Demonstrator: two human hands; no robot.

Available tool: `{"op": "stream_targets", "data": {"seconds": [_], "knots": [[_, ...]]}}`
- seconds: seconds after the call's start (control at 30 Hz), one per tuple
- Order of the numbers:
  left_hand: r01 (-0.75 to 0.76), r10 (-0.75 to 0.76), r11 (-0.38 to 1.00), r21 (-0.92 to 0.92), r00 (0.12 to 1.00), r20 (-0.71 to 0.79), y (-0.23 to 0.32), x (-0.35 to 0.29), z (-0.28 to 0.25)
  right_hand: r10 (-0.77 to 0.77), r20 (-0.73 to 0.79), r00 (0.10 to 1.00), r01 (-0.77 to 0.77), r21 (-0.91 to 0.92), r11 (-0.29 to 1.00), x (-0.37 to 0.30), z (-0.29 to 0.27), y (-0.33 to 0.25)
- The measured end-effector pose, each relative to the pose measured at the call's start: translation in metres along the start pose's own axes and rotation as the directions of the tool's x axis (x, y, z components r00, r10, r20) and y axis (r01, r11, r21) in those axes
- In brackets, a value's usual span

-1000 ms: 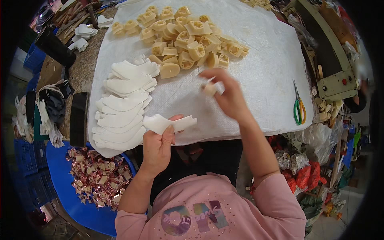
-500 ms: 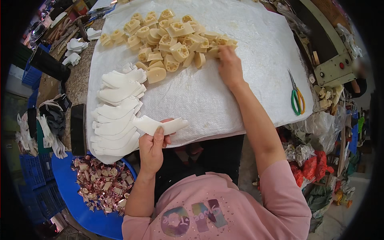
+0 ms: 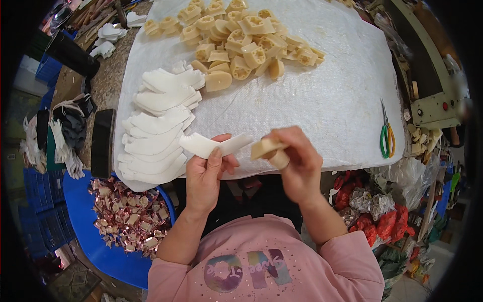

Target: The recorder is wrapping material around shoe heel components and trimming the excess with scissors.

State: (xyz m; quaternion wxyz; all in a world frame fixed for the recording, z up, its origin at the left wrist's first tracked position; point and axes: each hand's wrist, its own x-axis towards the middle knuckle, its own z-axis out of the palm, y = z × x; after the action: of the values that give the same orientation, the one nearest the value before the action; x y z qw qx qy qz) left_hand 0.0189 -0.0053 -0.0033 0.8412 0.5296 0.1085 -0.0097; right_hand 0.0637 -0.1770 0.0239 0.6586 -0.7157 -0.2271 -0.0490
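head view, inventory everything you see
sheet: one, white, centre
moulded pieces: many, beige, sheet's far side
cutouts: many, white, sheet's left
scissors: one, green-orange handles, sheet's right
phone: one, black, left
cylinder: one, black, upper left
tub: one, blue, lower left
scraps: many, pinkish, tub
machine: one, greenish, right
bags: several, red, lower right
clutter: uncounted, mixed, edges
shirt: one, pink, bottom
left hand: one, bare, holding white cutout
right hand: one, bare, holding beige piece

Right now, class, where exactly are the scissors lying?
In the head view, the scissors lie near the right edge of the white sheet, right of the person's right hand and left of the pale machine panel.
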Motion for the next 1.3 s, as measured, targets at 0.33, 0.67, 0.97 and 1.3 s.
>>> {"op": "stream_targets", "data": {"seconds": [0.33, 0.67, 0.97, 1.3], "knots": [[-0.041, 0.067, 0.976, -0.214, 0.991, 0.117, 0.012, -0.021, 0.021, -0.492, -0.022, 0.870, 0.488, -0.101, 0.867, -0.011, 0.032, 0.016], [-0.090, 0.101, 0.990, -0.112, 0.990, 0.098, 0.010, -0.028, 0.021, -0.494, -0.021, 0.869, 0.487, -0.142, 0.862, -0.011, 0.029, 0.018], [-0.290, 0.255, 0.906, 0.309, 0.955, 0.150, 0.009, -0.028, 0.016, -0.553, -0.051, 0.832, 0.520, -0.276, 0.808, -0.006, 0.033, 0.021], [-0.314, 0.389, 0.705, 0.636, 0.921, 0.023, 0.030, -0.026, 0.011, -0.380, 0.238, 0.894, 0.440, -0.627, 0.643, 0.001, 0.017, -0.012]]}}
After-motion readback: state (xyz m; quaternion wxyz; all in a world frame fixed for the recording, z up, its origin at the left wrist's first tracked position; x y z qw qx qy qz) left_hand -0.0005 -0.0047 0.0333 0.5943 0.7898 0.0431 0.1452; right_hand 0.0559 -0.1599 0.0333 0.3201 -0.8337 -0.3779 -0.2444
